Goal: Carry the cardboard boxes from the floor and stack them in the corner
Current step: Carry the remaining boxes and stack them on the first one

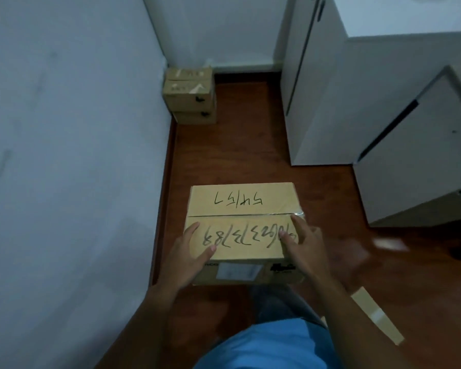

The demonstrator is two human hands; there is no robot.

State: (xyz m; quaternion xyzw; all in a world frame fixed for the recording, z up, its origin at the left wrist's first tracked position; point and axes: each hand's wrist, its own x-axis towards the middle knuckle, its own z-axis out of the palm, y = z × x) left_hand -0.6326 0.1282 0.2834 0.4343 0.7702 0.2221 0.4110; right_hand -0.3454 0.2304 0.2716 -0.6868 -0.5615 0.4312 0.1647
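Observation:
A tan cardboard box (241, 206) with black handwriting on its taped top is held in front of me, above the red-brown floor. My left hand (190, 258) grips its near left corner, thumb on top. My right hand (302, 245) grips the near right side, fingers spread over the lid. Far ahead, a stack of three similar cardboard boxes (190, 95) stands in the corner where the two white walls meet.
The left wall (72, 155) runs close beside the path. White cabinets (357, 102) with dark handle slots line the right side. Another cardboard piece (375, 315) lies on the floor at lower right. A strip of floor (232, 150) leads to the corner.

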